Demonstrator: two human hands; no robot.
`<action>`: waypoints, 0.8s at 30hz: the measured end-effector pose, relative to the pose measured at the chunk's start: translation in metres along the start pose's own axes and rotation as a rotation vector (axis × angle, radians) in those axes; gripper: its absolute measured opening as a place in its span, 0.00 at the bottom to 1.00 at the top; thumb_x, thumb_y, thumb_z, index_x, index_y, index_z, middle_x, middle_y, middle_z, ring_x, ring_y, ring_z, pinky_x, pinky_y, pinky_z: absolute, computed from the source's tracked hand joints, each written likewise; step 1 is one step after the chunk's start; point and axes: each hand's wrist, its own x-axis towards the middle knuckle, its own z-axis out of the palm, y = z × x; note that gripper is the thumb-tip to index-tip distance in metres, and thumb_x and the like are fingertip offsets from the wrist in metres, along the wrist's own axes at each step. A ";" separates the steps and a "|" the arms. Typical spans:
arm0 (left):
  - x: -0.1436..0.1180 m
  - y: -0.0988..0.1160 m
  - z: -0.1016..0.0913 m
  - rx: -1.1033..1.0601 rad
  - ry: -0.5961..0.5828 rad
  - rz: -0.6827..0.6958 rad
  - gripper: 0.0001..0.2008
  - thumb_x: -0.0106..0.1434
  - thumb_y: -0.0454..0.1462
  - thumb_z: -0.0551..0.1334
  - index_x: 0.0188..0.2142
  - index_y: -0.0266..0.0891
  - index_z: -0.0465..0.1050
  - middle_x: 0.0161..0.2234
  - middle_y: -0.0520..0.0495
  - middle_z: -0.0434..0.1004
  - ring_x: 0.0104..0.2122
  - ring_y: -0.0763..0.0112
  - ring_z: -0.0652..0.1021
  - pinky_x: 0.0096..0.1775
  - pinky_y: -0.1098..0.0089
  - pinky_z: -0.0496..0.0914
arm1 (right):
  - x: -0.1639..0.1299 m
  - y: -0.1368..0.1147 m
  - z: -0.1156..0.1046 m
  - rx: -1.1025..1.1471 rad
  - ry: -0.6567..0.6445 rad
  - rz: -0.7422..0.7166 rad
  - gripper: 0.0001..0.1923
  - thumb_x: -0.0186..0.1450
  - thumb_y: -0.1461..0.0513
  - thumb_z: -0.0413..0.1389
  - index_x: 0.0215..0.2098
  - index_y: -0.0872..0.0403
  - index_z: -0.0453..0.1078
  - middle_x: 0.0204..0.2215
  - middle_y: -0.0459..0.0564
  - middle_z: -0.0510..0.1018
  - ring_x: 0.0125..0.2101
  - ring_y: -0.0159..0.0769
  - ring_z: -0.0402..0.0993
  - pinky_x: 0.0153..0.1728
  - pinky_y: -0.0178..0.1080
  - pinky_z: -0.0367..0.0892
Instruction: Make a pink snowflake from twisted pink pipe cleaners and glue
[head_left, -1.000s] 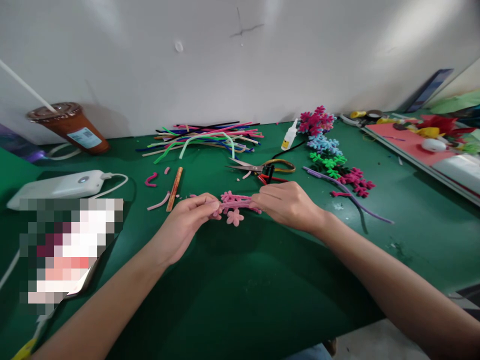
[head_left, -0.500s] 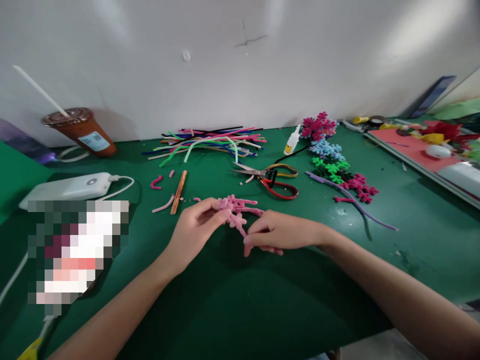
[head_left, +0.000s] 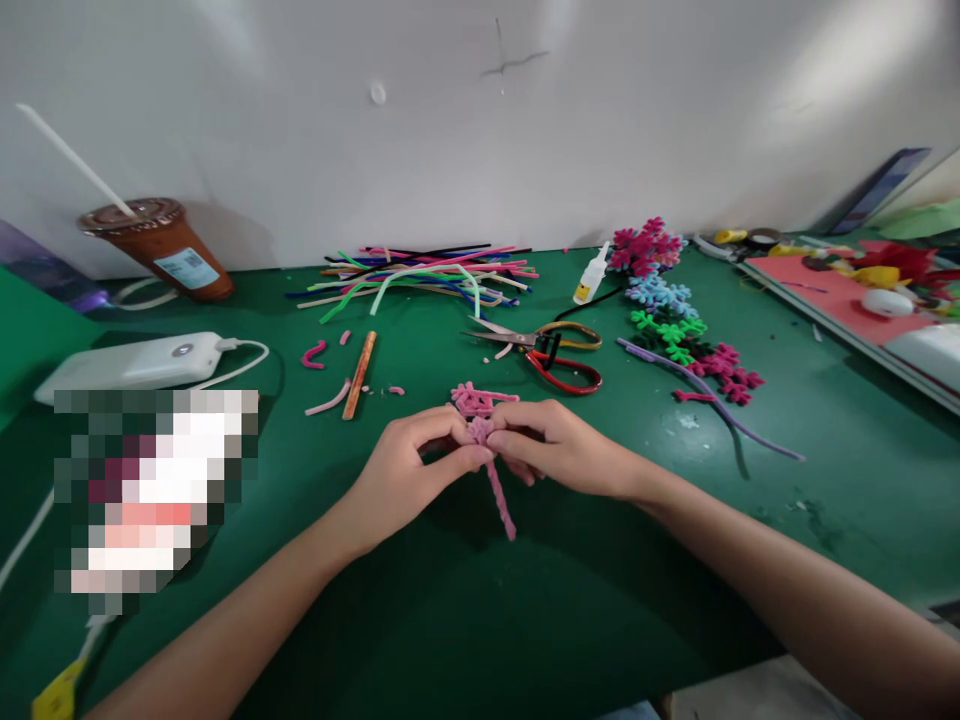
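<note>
My left hand (head_left: 416, 462) and my right hand (head_left: 559, 448) meet over the green table (head_left: 525, 600), both pinching a pink pipe-cleaner flower piece (head_left: 480, 410). Its looped petals stick up beyond my fingertips, and a twisted pink stem hangs down toward me below the hands. The part between my fingertips is hidden.
A pile of coloured pipe cleaners (head_left: 420, 275) lies at the back. Scissors (head_left: 540, 340) and red-handled pliers (head_left: 566, 372) lie just beyond my hands. A glue bottle (head_left: 590, 275), finished flower shapes (head_left: 664, 310), a drink cup (head_left: 161, 250), a power bank (head_left: 135, 362) and cut scraps (head_left: 352, 375) surround them.
The pink piece was held level between my hands; now it is turned upright with its stem pointing toward me. My right hand moved back up to pinch it beside my left.
</note>
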 end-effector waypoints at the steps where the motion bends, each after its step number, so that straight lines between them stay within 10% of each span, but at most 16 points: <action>1: 0.000 0.000 0.000 -0.059 -0.012 -0.016 0.10 0.60 0.41 0.62 0.26 0.38 0.70 0.29 0.50 0.71 0.32 0.70 0.73 0.36 0.70 0.68 | 0.000 0.002 0.001 0.058 0.000 0.013 0.15 0.69 0.55 0.48 0.28 0.55 0.61 0.18 0.40 0.65 0.19 0.25 0.62 0.22 0.30 0.58; 14: -0.001 0.000 0.000 -0.181 -0.046 0.018 0.20 0.69 0.45 0.47 0.30 0.37 0.71 0.31 0.45 0.73 0.33 0.66 0.73 0.40 0.65 0.69 | 0.001 0.008 0.004 0.249 0.051 -0.021 0.15 0.69 0.54 0.48 0.29 0.56 0.63 0.18 0.41 0.64 0.18 0.25 0.62 0.20 0.30 0.58; 24: -0.003 0.000 0.004 0.015 -0.090 0.023 0.11 0.65 0.40 0.56 0.30 0.38 0.72 0.28 0.50 0.74 0.30 0.71 0.74 0.34 0.72 0.68 | -0.001 0.003 0.005 0.090 -0.014 0.002 0.18 0.72 0.57 0.40 0.27 0.55 0.60 0.19 0.42 0.64 0.21 0.26 0.61 0.25 0.32 0.58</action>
